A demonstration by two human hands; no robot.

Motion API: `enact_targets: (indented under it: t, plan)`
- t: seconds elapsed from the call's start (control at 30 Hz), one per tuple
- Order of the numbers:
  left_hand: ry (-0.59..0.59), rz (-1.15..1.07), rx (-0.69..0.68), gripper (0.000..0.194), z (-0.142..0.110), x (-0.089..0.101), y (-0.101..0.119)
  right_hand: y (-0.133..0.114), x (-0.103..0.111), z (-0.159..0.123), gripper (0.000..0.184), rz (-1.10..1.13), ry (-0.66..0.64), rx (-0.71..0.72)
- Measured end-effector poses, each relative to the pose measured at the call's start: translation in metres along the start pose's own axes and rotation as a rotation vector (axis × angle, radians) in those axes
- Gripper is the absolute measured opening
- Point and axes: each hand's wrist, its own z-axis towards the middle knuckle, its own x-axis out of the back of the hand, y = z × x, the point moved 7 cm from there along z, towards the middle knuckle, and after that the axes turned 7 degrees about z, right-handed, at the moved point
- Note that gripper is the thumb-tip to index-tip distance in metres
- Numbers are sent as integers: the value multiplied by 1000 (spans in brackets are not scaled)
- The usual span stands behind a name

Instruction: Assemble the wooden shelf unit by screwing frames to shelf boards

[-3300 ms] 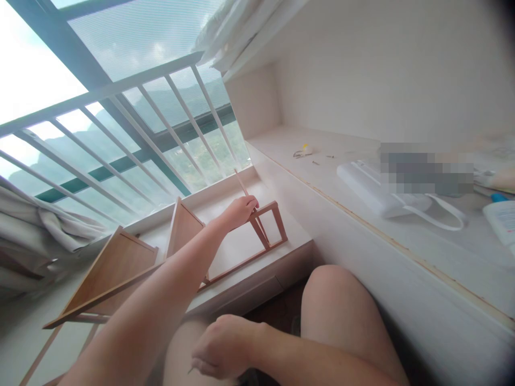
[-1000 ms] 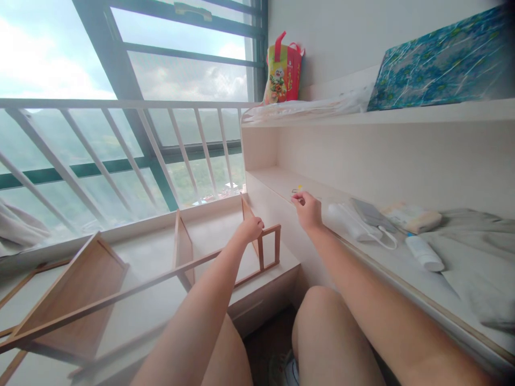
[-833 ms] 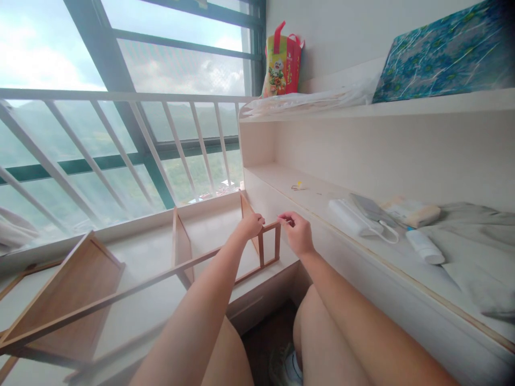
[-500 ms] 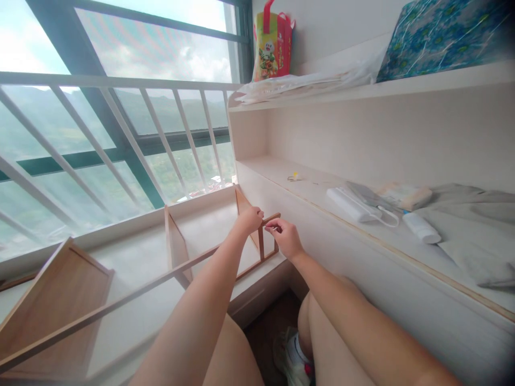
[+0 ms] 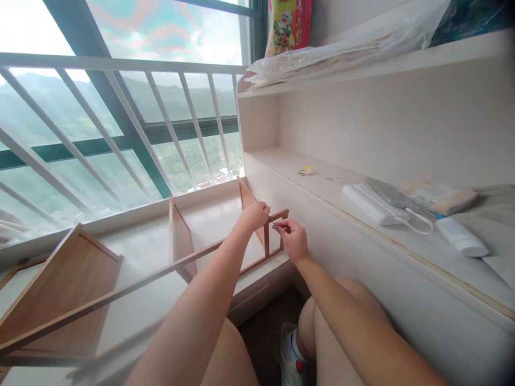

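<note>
A wooden rack (image 5: 137,284) lies on its side on the white window ledge, with several boards between its long rails. My left hand (image 5: 254,216) is closed around the top rail near its right end, where an end board (image 5: 250,194) meets it. Just right of it, my right hand (image 5: 295,241) pinches a small thin screw (image 5: 274,223), its tip close to the upright of the rack's end. The fingers cover most of the screw. Another board (image 5: 182,238) and a wide slanted board (image 5: 68,292) stand farther left in the rack.
On the white shelf to the right lie a small yellow-and-metal item (image 5: 306,170), another screw (image 5: 329,178), a white device with a strap (image 5: 374,205), a white bottle (image 5: 462,237) and grey cloth (image 5: 497,214). White railing (image 5: 120,64) borders the window. My knees are below.
My right hand has come from my lap to the shelf, then down and left to the rack's end with the screw. My left hand still grips the rack. The view has shifted.
</note>
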Motion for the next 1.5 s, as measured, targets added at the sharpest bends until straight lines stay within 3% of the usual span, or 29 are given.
enact_targets:
  t: [0.4,0.7,0.97,1.23,1.37,1.5]
  plan:
    - [-35,-15,9,34,-8,10,16,-17,-6,6,19,54,-52,3]
    - [-45,-17,43,34,-11,10,15,-10,-8,2,20,-3,3,28]
    - [-40,-23,63,33,-12,9,14,-18,-13,7,35,-245,-51,153]
    - [-30,-16,69,34,-10,8,13,-3,-18,3,56,-79,-125,-39]
    - [-42,-36,64,33,-10,8,13,-10,-7,1,37,-138,-86,23]
    - [-43,-48,49,31,-11,9,14,-19,-9,1,26,-250,-136,128]
